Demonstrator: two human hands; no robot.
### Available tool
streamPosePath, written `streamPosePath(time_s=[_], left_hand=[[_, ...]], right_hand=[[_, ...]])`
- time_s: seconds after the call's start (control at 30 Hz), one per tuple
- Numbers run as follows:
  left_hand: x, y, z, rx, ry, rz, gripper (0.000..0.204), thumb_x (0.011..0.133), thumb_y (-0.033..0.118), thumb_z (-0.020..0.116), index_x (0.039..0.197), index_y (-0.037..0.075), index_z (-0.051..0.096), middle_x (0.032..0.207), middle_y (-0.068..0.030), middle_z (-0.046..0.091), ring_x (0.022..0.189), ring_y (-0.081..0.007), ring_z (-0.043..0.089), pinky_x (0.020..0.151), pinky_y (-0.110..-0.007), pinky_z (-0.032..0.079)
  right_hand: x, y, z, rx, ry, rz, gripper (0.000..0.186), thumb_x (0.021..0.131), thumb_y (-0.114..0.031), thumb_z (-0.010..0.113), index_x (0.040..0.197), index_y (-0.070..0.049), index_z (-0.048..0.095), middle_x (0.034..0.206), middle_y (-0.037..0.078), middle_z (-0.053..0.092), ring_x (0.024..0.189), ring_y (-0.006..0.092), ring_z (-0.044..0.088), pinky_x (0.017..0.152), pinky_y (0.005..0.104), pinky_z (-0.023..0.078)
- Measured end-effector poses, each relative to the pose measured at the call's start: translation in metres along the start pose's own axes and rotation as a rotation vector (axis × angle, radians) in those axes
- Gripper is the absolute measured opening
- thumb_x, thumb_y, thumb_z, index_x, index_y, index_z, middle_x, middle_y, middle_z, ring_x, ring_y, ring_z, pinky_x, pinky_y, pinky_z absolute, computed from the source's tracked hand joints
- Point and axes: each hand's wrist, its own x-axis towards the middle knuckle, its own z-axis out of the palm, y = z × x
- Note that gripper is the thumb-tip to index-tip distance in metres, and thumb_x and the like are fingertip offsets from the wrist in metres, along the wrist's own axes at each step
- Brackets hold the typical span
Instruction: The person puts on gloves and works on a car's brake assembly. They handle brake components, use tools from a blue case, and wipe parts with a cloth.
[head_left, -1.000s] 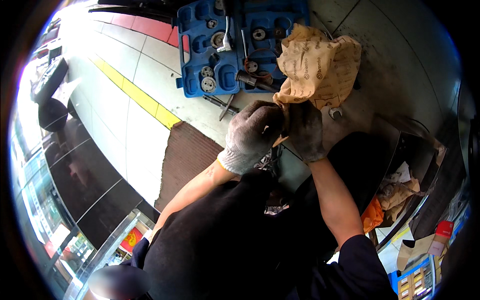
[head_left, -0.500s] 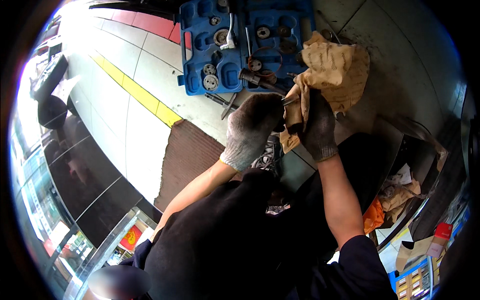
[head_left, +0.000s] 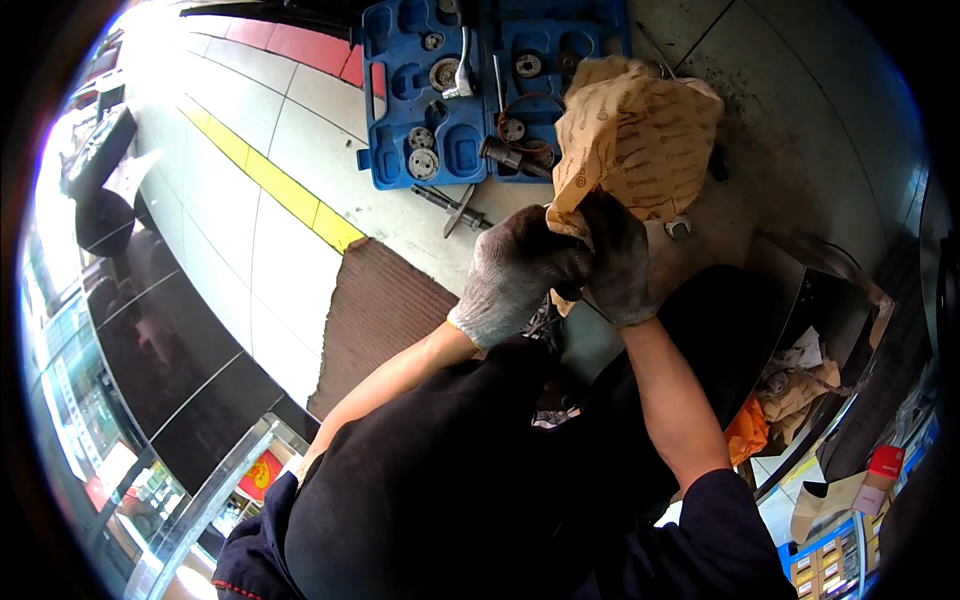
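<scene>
Both my hands wear knitted gloves, pale at the wrists and blackened over the fingers. They meet in front of me at the lower end of a crumpled sheet of brown printed paper point(head_left: 640, 140). My left hand point(head_left: 520, 270) is closed on the paper's near left edge. From the right, my right hand point(head_left: 618, 262) grips the bunched paper, its fingertips against the left ones. Whatever lies inside the folds is hidden by the gloves. Beyond the paper, an open blue tool case point(head_left: 455, 150) holds round metal discs and a ratchet handle point(head_left: 462, 75).
A dark metal tool point(head_left: 450, 207) lies at the case's near edge, and an open-ended wrench point(head_left: 678, 228) rests right of my hands. A ribbed brown mat point(head_left: 380, 320) covers floor at the left. Crumpled paper and an orange bag point(head_left: 748, 430) are at the lower right.
My hands have drawn together, and the paper has shifted left and swung over the case's right edge. The metal piece that showed between my hands is now covered. The wrench has come into sight.
</scene>
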Motion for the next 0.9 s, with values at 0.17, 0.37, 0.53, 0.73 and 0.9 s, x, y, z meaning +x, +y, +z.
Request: streamPosePath(time_s=[0.17, 0.37, 0.53, 0.73, 0.9], left_hand=[[0.004, -0.010, 0.000, 0.002, -0.055, 0.058, 0.024, 0.086, 0.009, 0.068, 0.103, -0.005, 0.058, 0.091, -0.0088, 0.066, 0.078, -0.0129, 0.065, 0.067, -0.027, 0.055], [0.006, -0.009, 0.003, -0.317, 0.021, -0.064, 0.028, 0.091, 0.015, 0.066, 0.107, -0.006, 0.055, 0.090, -0.0130, 0.066, 0.074, -0.0171, 0.067, 0.067, -0.028, 0.056], [0.011, -0.020, 0.000, -0.416, 0.025, -0.026, 0.028, 0.091, 0.014, 0.066, 0.107, -0.006, 0.054, 0.092, -0.0139, 0.066, 0.075, -0.0193, 0.068, 0.067, -0.029, 0.058], [0.003, -0.014, -0.002, -0.240, 0.032, 0.004, 0.027, 0.090, 0.010, 0.065, 0.109, -0.006, 0.054, 0.091, -0.0129, 0.066, 0.076, -0.0187, 0.068, 0.068, -0.028, 0.058], [0.001, -0.013, 0.005, -0.081, 0.032, 0.016, 0.026, 0.089, 0.012, 0.066, 0.106, -0.006, 0.055, 0.088, -0.0118, 0.067, 0.074, -0.0174, 0.067, 0.067, -0.028, 0.056]], right_hand=[[0.002, 0.015, 0.007, 0.243, -0.014, 0.004, 0.034, 0.078, -0.024, 0.070, 0.104, -0.005, 0.060, 0.091, 0.011, 0.062, 0.087, 0.0281, 0.064, 0.077, 0.0395, 0.052], [-0.019, 0.036, 0.027, 0.825, -0.189, 0.567, 0.039, 0.094, -0.027, 0.053, 0.127, -0.005, 0.051, 0.116, 0.012, 0.058, 0.106, 0.0275, 0.059, 0.090, 0.0406, 0.049], [-0.001, 0.027, 0.002, 0.340, -0.074, -0.011, 0.047, 0.085, -0.017, 0.061, 0.128, -0.002, 0.051, 0.114, 0.020, 0.058, 0.106, 0.0372, 0.058, 0.090, 0.0436, 0.049], [0.000, 0.013, -0.003, 0.137, -0.105, -0.178, 0.053, 0.086, -0.009, 0.059, 0.137, -0.004, 0.044, 0.124, 0.024, 0.052, 0.106, 0.0448, 0.054, 0.091, 0.0486, 0.046], [-0.022, 0.019, 0.018, -0.035, -0.182, 0.036, 0.042, 0.085, -0.016, 0.058, 0.124, -0.001, 0.051, 0.114, 0.022, 0.057, 0.101, 0.0350, 0.059, 0.080, 0.0427, 0.050]])
